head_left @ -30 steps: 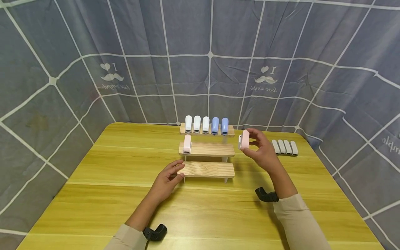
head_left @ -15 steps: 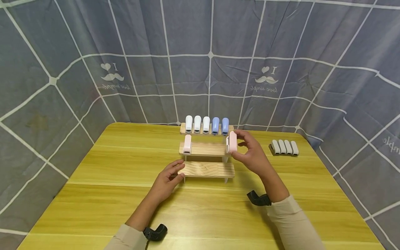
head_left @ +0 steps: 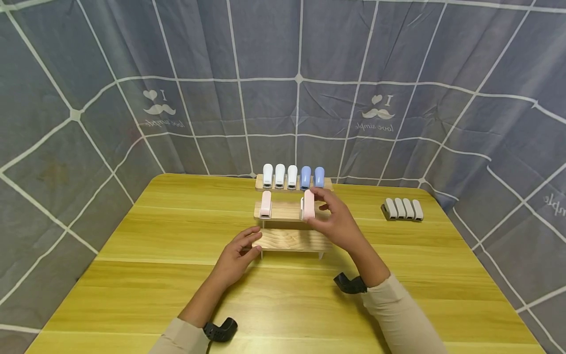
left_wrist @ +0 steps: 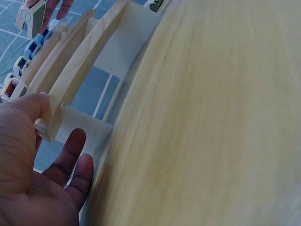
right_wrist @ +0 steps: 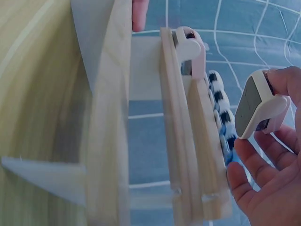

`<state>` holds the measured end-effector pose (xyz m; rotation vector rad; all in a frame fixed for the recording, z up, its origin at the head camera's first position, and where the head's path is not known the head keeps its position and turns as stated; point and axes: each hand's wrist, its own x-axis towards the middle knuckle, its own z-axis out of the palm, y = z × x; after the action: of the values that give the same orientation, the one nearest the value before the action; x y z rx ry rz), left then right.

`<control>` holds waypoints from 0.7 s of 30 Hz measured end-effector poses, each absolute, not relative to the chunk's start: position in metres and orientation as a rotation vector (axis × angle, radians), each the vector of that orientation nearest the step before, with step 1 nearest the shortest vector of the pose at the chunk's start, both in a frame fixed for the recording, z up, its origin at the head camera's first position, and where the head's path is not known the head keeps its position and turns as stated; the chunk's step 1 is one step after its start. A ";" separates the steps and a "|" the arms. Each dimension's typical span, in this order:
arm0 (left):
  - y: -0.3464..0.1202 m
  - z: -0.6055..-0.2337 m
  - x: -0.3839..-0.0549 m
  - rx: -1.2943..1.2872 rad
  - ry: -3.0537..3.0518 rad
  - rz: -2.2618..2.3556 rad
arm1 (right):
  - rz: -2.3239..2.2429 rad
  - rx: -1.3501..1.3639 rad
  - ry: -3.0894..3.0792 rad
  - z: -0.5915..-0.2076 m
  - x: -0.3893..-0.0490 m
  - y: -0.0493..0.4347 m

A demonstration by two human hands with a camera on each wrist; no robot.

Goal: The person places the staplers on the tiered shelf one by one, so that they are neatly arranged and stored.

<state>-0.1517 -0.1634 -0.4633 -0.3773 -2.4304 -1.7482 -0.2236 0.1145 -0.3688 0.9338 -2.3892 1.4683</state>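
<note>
My right hand [head_left: 336, 221] grips a pink and white stapler [head_left: 308, 205] between thumb and fingertips. In the right wrist view, this stapler [right_wrist: 256, 103] is raised off the wooden boards, its grey base showing. It hangs over the right half of the middle step [head_left: 285, 211] of a three-step wooden rack. Another pink stapler [head_left: 266, 204] sits at that step's left end. My left hand [head_left: 234, 255] holds the left end of the front step [head_left: 292, 240]; in the left wrist view its thumb [left_wrist: 35, 106] touches the board, with two other fingers loose below.
Three white staplers [head_left: 280, 176] and two blue staplers [head_left: 305, 178] line the back step [head_left: 328, 184]. Several light grey staplers [head_left: 403, 209] lie in a row on the table at the right. A grey curtain [head_left: 199, 113] hangs behind the table [head_left: 283, 305].
My right hand has carried the pink stapler leftward, from beside the rack to over the middle step's right half. My left hand stays at the front step.
</note>
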 end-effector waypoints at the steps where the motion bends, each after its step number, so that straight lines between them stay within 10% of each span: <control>1: -0.163 -0.463 -0.152 -0.377 -2.428 -1.751 | 1.466 0.933 -2.393 -0.369 -0.223 0.112; 21: -0.163 -0.462 -0.152 -0.363 -2.430 -1.752 | 1.513 0.916 -2.449 -0.383 -0.227 0.066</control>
<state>-0.1524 -0.1631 -0.4617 -0.3630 -2.4301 -1.7516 -0.2270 0.0664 -0.3830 0.9156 -2.4495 1.5126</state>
